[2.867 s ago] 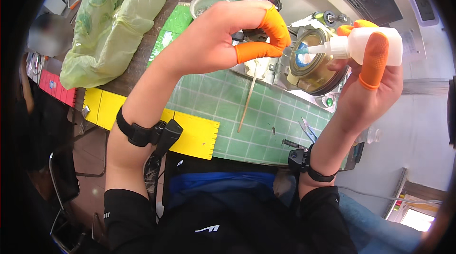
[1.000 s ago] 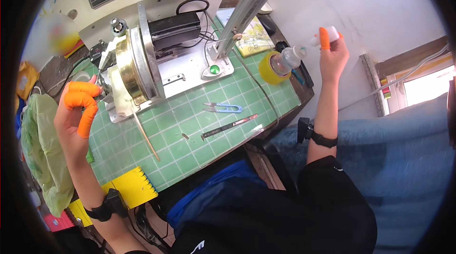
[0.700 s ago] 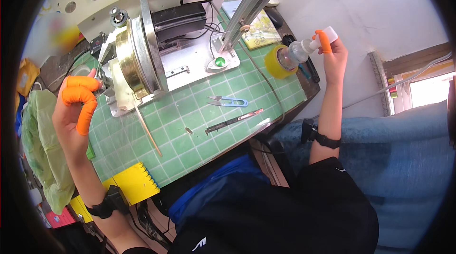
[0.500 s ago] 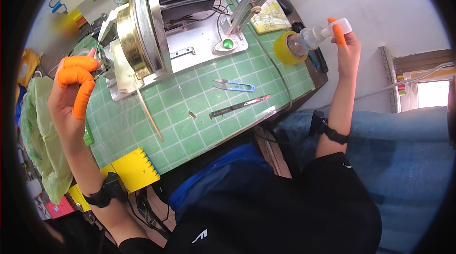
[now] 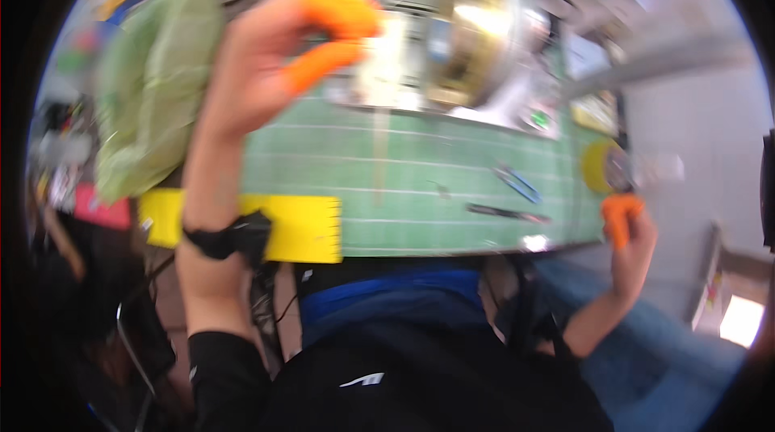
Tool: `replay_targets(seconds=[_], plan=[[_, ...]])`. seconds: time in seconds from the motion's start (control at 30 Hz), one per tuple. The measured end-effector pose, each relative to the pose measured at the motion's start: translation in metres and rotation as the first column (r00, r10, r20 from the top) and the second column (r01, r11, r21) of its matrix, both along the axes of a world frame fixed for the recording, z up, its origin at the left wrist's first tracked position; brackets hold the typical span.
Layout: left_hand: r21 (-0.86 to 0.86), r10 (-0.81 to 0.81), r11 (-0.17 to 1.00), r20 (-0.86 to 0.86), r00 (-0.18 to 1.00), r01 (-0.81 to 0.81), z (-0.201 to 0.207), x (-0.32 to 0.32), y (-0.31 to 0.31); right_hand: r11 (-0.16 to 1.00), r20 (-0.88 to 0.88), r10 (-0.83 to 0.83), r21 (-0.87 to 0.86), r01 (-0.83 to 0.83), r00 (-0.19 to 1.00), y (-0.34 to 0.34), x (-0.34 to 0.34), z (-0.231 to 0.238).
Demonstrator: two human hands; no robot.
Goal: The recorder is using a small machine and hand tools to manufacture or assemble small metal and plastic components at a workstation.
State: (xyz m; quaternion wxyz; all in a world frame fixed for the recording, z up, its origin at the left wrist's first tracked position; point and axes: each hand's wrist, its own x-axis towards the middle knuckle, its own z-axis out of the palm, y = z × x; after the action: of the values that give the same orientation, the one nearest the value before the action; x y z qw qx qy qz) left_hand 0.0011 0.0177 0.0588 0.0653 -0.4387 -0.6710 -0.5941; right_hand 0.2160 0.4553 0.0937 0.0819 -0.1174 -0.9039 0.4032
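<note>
My left hand (image 5: 278,56), with orange finger covers on thumb and forefingers, is raised over the left side of a machine with a brass-coloured wheel (image 5: 476,44). Its fingers are bent together in a pinch; blur hides what, if anything, lies between them. On the right, my right hand (image 5: 630,226) hangs by the table's edge, with orange covers on bent fingers too smeared to read. Just beyond it is a clear bottle with a white top (image 5: 658,167), tilted in a yellow ring-shaped holder (image 5: 599,167). That hand appears apart from the bottle.
On the green gridded mat (image 5: 323,157) lie blue-handled thread snips (image 5: 517,184), a dark slim tool (image 5: 504,212) and a thin wooden stick (image 5: 379,153). A yellow notebook (image 5: 305,226) lies by my left forearm, near a pale green bag (image 5: 153,93). The machine has a green button (image 5: 539,119).
My right hand has let go of the bottle's white top and dropped toward me. My left hand has shifted along the machine's side. The whole view has turned left and blurred.
</note>
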Motion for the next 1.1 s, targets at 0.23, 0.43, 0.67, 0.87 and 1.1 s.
replay_targets(seconds=[0.23, 0.43, 0.67, 0.87, 1.1], plan=[[0.09, 0.0, 0.996, -0.063, 0.998, 0.006, -0.008, 0.005, 0.02, 0.879, 0.304, 0.383, 0.172, -0.445, 0.872, -0.068, -0.016, -0.034], [0.065, 0.068, 0.996, -0.046, 0.997, -0.065, -0.004, 0.012, 0.01, 0.829, 0.334, 0.391, 0.278, -0.486, 0.858, -0.081, -0.032, -0.047], [0.041, 0.07, 0.997, -0.08, 0.994, -0.067, -0.003, 0.003, 0.009, 0.771, 0.498, 0.501, 0.115, -0.627, 0.707, -0.094, -0.041, -0.027], [0.041, 0.058, 0.998, -0.049, 0.997, -0.056, -0.005, 0.013, 0.008, 0.549, 0.034, 0.833, -0.175, -0.817, 0.552, -0.092, -0.07, 0.022], [0.048, 0.034, 0.998, -0.019, 0.999, -0.033, -0.005, 0.008, 0.012, 0.499, -0.779, 0.371, -0.292, -0.816, 0.506, -0.103, -0.138, 0.021]])
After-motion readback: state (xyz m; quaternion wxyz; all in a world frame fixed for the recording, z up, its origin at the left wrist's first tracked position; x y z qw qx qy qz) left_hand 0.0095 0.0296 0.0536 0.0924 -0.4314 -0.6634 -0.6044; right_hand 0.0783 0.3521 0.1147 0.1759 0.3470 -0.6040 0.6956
